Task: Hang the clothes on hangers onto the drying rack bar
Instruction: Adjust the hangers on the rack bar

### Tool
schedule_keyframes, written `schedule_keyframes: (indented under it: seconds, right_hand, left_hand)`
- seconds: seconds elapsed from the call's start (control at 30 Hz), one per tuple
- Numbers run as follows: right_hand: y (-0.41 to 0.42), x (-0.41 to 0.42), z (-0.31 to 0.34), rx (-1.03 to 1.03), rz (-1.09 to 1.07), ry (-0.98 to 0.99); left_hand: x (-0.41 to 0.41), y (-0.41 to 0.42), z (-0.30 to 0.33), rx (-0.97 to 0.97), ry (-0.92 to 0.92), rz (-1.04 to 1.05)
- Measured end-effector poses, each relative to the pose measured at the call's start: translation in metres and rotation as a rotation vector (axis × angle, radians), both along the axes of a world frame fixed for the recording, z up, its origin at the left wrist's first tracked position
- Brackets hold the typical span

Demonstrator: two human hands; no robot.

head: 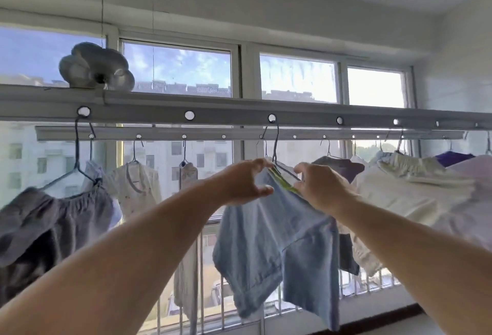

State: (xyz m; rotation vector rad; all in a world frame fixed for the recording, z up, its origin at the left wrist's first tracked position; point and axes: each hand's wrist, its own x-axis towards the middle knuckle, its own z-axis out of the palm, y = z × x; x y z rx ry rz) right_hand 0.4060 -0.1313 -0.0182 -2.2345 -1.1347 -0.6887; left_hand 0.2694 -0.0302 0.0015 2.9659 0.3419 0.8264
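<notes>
Light blue shorts (277,244) with a green waistband hang from a thin wire hanger (275,148). Its hook sits in a hole of the near drying rack bar (229,116). My left hand (247,183) pinches the left side of the waistband. My right hand (316,188) grips the right side of the waistband at the hanger's shoulder. Grey shorts (53,225) hang on another hanger at the left of the same bar.
A second rack bar (239,133) behind carries several hung garments: pale tops, a white garment (415,185) and a purple one (452,157) at the right. Windows and a railing lie beyond. A grey round object (95,67) sits on the bar's left end.
</notes>
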Motion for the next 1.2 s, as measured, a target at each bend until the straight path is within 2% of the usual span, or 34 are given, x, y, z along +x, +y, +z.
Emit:
schedule_keyframes:
  seconds: [0.13,0.3,0.5,0.63,0.77,0.83,1.0,1.2]
  right_hand:
    - [0.002,0.023,0.002,-0.008,0.078,-0.025]
    - [-0.001,0.05,0.013,-0.018,-0.068,-0.145]
    - [0.017,0.065,0.013,0.119,-0.002,-0.341]
    - [0.015,0.078,0.011,0.179,0.049,-0.394]
    - [0.003,0.085,0.017,0.179,0.031,-0.406]
    - [-0.002,0.088,0.019,0.189,0.033,-0.397]
    - [-0.014,0.094,0.022,0.213,0.058,-0.386]
    - [-0.022,0.098,0.023,0.27,0.119,-0.419]
  left_hand:
    - [0.033,0.002,-0.006,-0.024,0.008,0.053]
    - [0.064,0.01,-0.013,-0.06,-0.073,0.099]
    - [0.09,0.016,-0.017,-0.049,-0.398,0.163]
    - [0.103,0.027,-0.001,-0.253,-0.509,0.098]
    - [0.114,0.017,0.016,-0.818,-0.375,-0.253]
    - [0.12,0.018,0.021,-0.91,-0.308,-0.326]
    - [0.135,0.024,0.031,-0.937,-0.064,-0.362]
    - [0.133,0.034,0.026,-0.646,0.094,-0.221]
